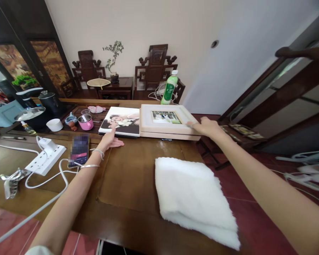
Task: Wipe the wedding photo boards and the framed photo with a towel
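My left hand (112,139) is at the front left edge of a white photo album (124,122), its fingers spread and holding nothing. To the album's right lies a pale box (146,122) with a framed photo in its top. My right hand (201,126) touches the box's right side, fingers stretched out. A folded white fluffy cloth (189,194) rests on the brown wooden table (122,173), nearer to me than the box.
Behind the box stands a green bottle (170,88). Left of my left hand are a phone (79,150), a white power strip (45,159) with cables, a pink cup (85,122) and a white cup (54,125). Wooden chairs stand by the wall.
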`<control>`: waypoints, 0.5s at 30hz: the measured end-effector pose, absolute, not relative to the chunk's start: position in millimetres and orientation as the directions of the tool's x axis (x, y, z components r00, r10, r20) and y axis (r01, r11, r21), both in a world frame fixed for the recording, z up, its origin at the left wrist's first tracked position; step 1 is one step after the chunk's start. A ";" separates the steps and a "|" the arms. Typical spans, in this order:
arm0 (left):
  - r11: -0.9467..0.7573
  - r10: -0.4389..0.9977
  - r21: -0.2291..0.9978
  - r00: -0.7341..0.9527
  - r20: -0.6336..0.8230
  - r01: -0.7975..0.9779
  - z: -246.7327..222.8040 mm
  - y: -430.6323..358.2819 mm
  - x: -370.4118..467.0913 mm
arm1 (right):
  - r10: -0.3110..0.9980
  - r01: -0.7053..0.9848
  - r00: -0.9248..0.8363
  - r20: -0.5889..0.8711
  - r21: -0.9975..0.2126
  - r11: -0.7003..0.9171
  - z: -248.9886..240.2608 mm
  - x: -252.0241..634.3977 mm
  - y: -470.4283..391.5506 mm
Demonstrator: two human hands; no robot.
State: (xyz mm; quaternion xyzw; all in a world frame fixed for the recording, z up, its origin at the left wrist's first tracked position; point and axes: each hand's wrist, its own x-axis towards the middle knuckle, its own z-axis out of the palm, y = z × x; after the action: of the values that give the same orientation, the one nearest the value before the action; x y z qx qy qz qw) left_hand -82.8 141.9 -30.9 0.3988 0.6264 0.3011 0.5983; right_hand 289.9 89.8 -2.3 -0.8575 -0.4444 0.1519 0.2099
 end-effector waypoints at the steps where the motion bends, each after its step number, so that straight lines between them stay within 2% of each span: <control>1: 0.496 0.862 0.856 0.029 -0.505 0.148 -31.4 142.2 -82.3 | 0.801 0.618 0.582 -0.141 -0.563 -0.549 -9.5 296.2 88.1; 4: 0.488 0.867 0.856 0.017 -0.498 0.172 -33.5 143.9 -81.3 | 0.780 0.388 0.543 -0.312 -0.730 -0.563 -26.9 303.4 84.3; 6: 0.486 0.868 0.854 0.014 -0.497 0.186 -34.9 145.9 -81.1 | 0.781 0.268 0.494 -0.382 -0.788 -0.555 -33.4 303.2 82.3; 10: 0.484 0.867 0.850 0.018 -0.498 0.206 -35.6 148.8 -81.4 | 0.782 0.121 0.442 -0.440 -0.834 -0.538 -37.6 302.5 78.5; 15: 0.475 0.871 0.851 0.015 -0.491 0.226 -33.6 146.8 -80.4 | 0.790 0.056 0.431 -0.437 -0.861 -0.506 -36.8 303.7 73.0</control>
State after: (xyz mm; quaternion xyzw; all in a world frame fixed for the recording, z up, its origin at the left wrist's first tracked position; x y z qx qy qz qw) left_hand -80.4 146.8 -33.6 0.4272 0.6422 0.2830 0.5701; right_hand 303.7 73.0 -36.8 -0.7416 -0.2852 0.4508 0.4068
